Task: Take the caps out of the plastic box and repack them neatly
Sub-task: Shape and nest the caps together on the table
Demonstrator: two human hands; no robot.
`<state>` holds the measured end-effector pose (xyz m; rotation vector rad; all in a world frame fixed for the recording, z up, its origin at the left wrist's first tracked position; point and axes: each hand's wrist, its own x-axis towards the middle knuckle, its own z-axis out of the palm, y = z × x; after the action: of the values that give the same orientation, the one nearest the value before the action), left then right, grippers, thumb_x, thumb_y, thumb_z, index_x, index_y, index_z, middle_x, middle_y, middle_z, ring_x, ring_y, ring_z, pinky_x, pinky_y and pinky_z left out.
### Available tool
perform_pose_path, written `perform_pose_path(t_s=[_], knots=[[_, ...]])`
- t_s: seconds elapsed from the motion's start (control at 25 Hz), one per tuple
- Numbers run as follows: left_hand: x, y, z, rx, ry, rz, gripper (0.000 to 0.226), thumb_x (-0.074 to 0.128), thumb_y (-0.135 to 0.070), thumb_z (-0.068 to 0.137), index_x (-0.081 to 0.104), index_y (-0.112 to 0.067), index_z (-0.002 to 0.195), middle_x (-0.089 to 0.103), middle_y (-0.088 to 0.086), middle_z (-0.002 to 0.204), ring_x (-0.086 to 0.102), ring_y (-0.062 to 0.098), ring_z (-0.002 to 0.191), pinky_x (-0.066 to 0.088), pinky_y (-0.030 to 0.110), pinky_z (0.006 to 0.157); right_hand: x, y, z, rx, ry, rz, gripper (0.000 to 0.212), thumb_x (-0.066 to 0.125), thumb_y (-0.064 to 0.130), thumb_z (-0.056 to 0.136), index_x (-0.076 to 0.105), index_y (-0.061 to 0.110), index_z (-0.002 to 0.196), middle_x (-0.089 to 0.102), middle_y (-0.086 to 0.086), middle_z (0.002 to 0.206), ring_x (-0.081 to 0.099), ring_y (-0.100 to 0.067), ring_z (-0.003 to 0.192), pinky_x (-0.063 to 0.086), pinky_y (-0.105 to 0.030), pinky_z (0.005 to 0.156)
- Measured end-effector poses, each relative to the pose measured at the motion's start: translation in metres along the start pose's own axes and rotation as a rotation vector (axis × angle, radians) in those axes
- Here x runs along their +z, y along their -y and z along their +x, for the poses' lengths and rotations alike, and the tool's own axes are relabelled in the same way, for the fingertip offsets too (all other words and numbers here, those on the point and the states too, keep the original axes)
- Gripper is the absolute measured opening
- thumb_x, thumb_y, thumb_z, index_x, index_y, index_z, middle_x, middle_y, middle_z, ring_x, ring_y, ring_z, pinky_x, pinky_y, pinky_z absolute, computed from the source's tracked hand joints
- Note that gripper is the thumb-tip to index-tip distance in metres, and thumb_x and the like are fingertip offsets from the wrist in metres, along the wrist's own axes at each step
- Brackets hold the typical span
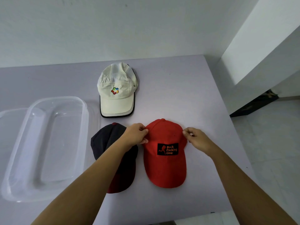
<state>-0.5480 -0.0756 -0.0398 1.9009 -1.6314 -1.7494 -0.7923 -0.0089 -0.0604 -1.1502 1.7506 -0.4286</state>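
Note:
A red cap [164,166] with a black "Back Packing Gear" patch lies on the table, brim toward me. My left hand [135,134] pinches the left side of its crown, and my right hand [195,138] pinches the right side. A dark navy cap [103,140] with a dark red brim lies to its left, partly under my left forearm. Farther back lies a cream cap [116,90] with a coloured logo and black-edged brim. The clear plastic box [19,138] stands on the left with nothing in it.
The light grey table [186,88] meets a white wall at the back. Its right edge drops to a pale floor [267,143], where a white pillar stands. The front edge runs close below my arms.

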Motion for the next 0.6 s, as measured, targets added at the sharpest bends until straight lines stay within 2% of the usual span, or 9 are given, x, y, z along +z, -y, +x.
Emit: perform_pose_path(t_s=[0.08,0.16,0.2,0.28,0.36,0.48,0.6], knots=[[0.001,0.005,-0.001,0.053,-0.082,0.071,0.019,0.049,-0.023,0.095,0.061,-0.009,0.101,0.065,0.002,0.066,0.059,0.008,0.058,0.048,0.022,0.064,0.000,0.000,0.000,0.010,-0.041,0.065,0.023,0.045,0.028,0.097,0.057,0.019,0.080,0.051,0.010,0.071,0.047,-0.007,0.069,0.037,-0.019,0.066],[-0.001,0.006,-0.002,0.080,-0.095,0.146,0.015,0.050,-0.023,0.094,0.062,-0.015,0.095,0.066,-0.001,0.063,0.059,0.006,0.062,0.046,0.025,0.069,-0.002,0.000,-0.002,-0.010,-0.057,0.049,0.024,0.045,0.028,0.097,0.055,0.020,0.076,0.051,0.009,0.071,0.046,-0.008,0.069,0.037,-0.018,0.066],[-0.002,0.003,-0.002,0.071,-0.084,0.148,0.013,0.049,-0.021,0.093,0.061,-0.017,0.093,0.066,0.000,0.063,0.059,0.006,0.061,0.046,0.025,0.067,-0.002,0.001,-0.001,-0.019,-0.061,0.057,0.022,0.046,0.028,0.097,0.056,0.021,0.079,0.052,0.009,0.073,0.047,-0.007,0.069,0.037,-0.019,0.067],[-0.004,-0.005,0.000,-0.003,-0.024,0.051,0.014,0.047,-0.020,0.093,0.060,-0.016,0.090,0.065,0.005,0.062,0.054,0.010,0.051,0.043,0.021,0.052,-0.001,0.001,0.000,0.004,-0.061,0.146,0.018,0.048,0.029,0.096,0.057,0.019,0.084,0.053,0.009,0.074,0.048,-0.006,0.069,0.038,-0.019,0.067],[-0.003,-0.012,0.003,-0.067,0.038,-0.044,0.019,0.045,-0.024,0.096,0.059,-0.010,0.096,0.061,0.009,0.059,0.044,0.012,0.043,0.036,0.018,0.041,0.002,-0.003,0.002,0.084,-0.037,0.343,0.018,0.050,0.030,0.095,0.057,0.019,0.083,0.048,0.006,0.072,0.045,-0.007,0.066,0.036,-0.020,0.063],[0.001,-0.015,0.003,-0.054,0.055,-0.023,0.023,0.043,-0.025,0.098,0.055,-0.010,0.110,0.059,0.008,0.058,0.040,0.012,0.041,0.033,0.021,0.041,0.010,-0.010,0.002,0.177,-0.055,0.556,0.015,0.053,0.031,0.094,0.058,0.017,0.088,0.045,0.002,0.071,0.039,-0.009,0.060,0.033,-0.024,0.058],[-0.010,-0.025,-0.004,0.026,0.007,-0.063,0.024,0.043,-0.026,0.097,0.055,-0.013,0.114,0.064,0.008,0.085,0.054,0.014,0.050,0.037,0.020,0.045,0.008,0.001,0.003,0.117,-0.212,0.441,0.017,0.055,0.030,0.092,0.055,0.021,0.106,0.056,0.006,0.093,0.054,-0.011,0.076,0.041,-0.022,0.064]])
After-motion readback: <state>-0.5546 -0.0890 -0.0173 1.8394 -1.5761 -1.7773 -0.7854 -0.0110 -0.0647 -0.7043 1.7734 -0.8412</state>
